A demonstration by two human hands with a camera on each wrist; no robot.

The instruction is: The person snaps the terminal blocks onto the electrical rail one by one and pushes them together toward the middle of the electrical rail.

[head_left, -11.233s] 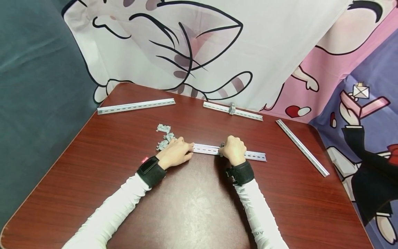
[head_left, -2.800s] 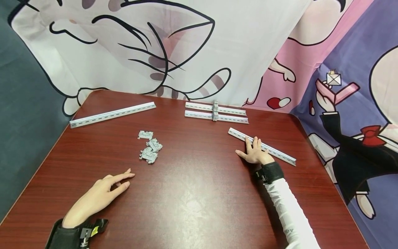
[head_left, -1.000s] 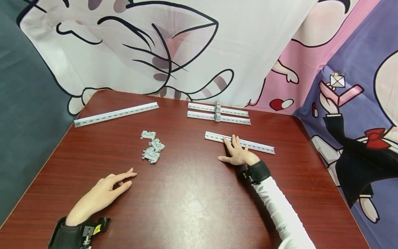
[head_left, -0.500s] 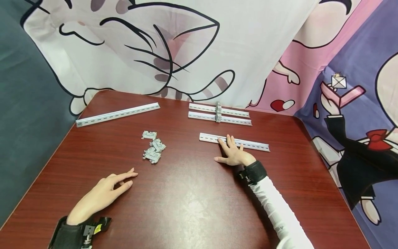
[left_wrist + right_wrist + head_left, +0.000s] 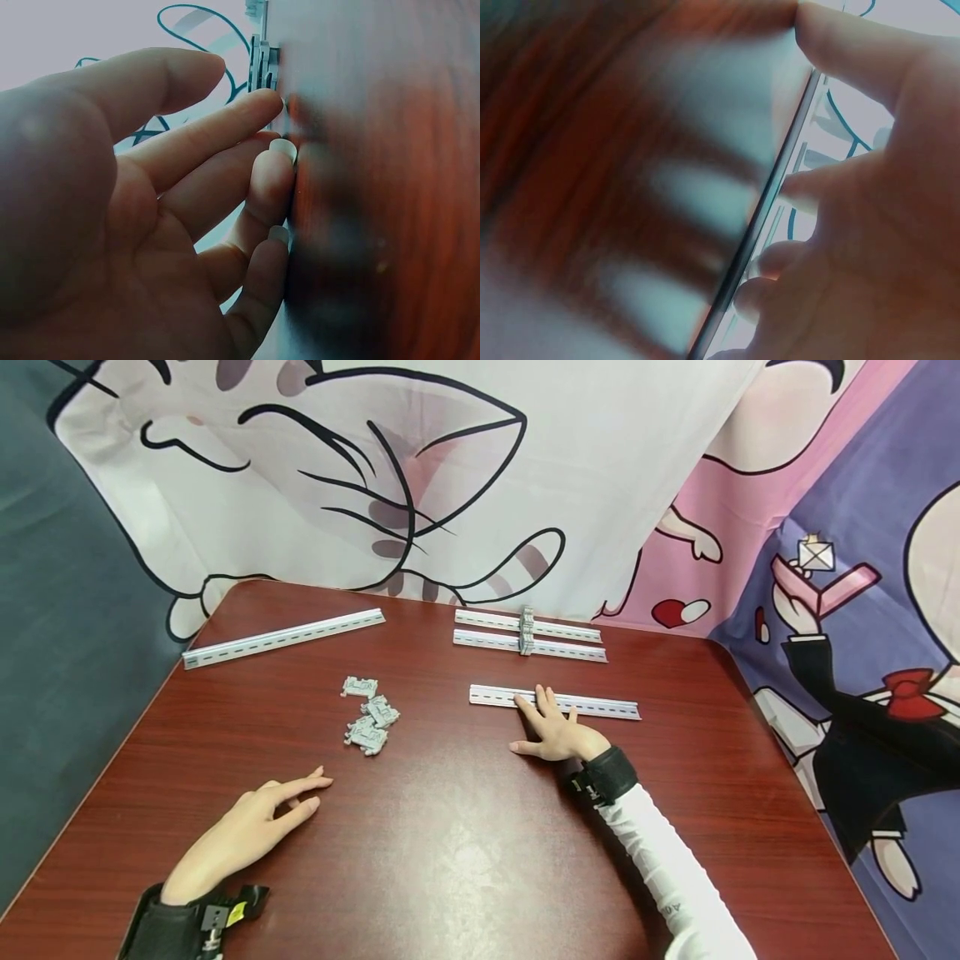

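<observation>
A slotted metal DIN rail (image 5: 600, 707) lies nearly level across the table, right of the middle. My right hand (image 5: 557, 735) touches it with spread, extended fingers, the thumb resting off the rail on the tabletop. In the right wrist view, the rail's dark edge (image 5: 757, 214) runs along those fingertips. My left hand (image 5: 240, 831) rests on the table at the front left, fingers loosely bent and holding nothing. Beyond it lies a small cluster of grey terminal blocks (image 5: 367, 733), the farthest one (image 5: 360, 686) slightly apart.
Two parallel rails at the back, a rear one (image 5: 573, 631) and a front one (image 5: 480, 637), carry upright grey terminal blocks (image 5: 527, 631) at their middles. Another bare rail (image 5: 285, 637) lies slanted at the back left. A printed cloth (image 5: 450, 460) hangs behind the table (image 5: 420, 877).
My right hand has slid the DIN rail leftward from the right side and turned it nearly level. Earlier, both hands were at another rail, now at the back with a block. My left hand stays still lately.
</observation>
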